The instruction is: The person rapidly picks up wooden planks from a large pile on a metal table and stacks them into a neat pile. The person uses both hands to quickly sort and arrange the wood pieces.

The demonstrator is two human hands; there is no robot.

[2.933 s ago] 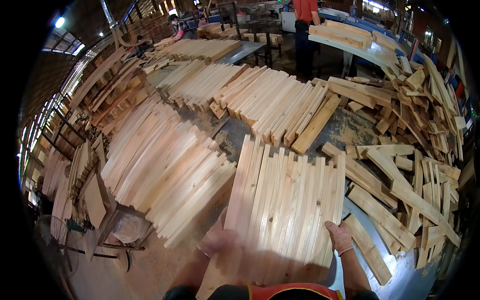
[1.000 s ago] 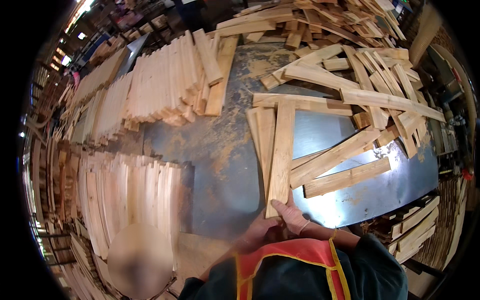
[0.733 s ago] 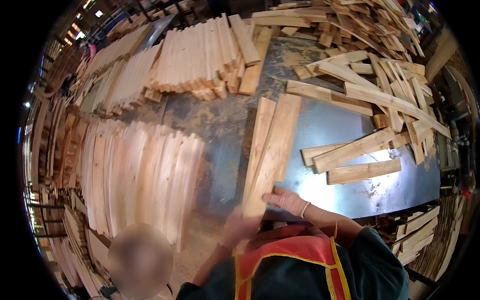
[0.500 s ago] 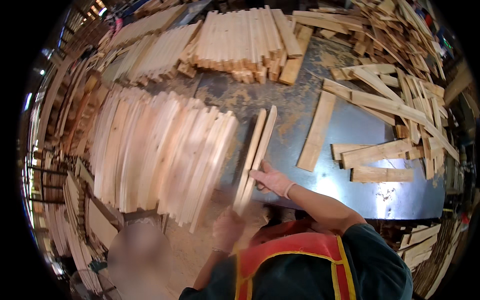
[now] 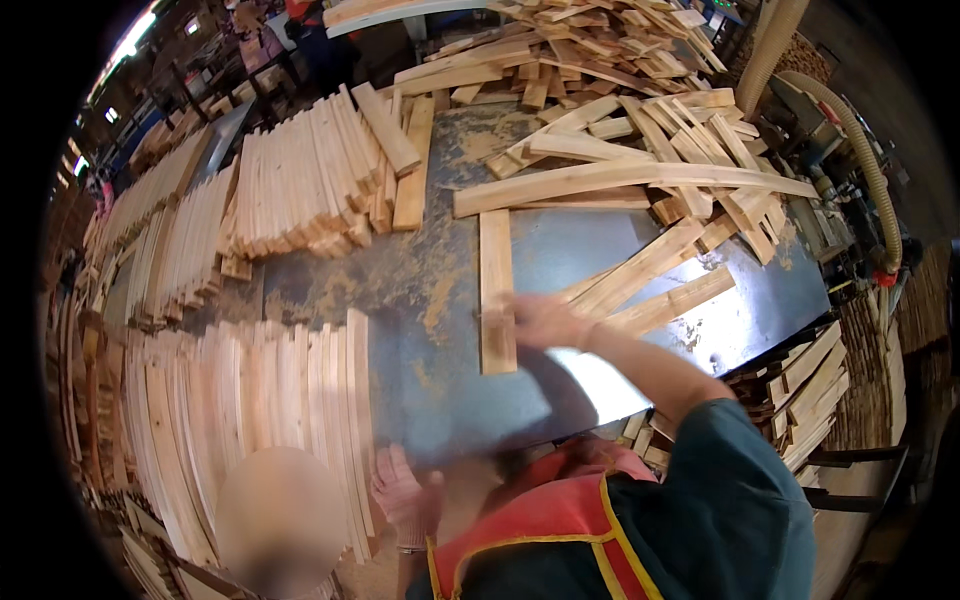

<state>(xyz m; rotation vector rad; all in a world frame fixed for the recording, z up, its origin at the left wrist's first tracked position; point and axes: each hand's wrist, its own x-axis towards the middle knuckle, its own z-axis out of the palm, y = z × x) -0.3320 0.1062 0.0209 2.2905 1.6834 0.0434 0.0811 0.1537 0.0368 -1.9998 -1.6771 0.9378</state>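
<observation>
Slat (image 5: 496, 290) lies flat mid-frame on the metal counter (image 5: 400, 300), the right hand (image 5: 540, 320) over its lower end, fingers blurred, grip unclear. The left hand (image 5: 405, 495), lower centre, rests loosely open beside the stacked slats (image 5: 250, 400), holding nothing.

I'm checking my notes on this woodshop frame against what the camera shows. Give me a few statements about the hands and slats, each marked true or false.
1. The right hand reaches to a single slat lying on the metal table. True.
2. The left hand is raised above the heap of loose offcuts. False: it is low, beside the row of slats at the table's near edge.
3. A flexible hose runs along the right side. True.
4. The table is bare wood. False: it is grey metal, stained with rust.
</observation>
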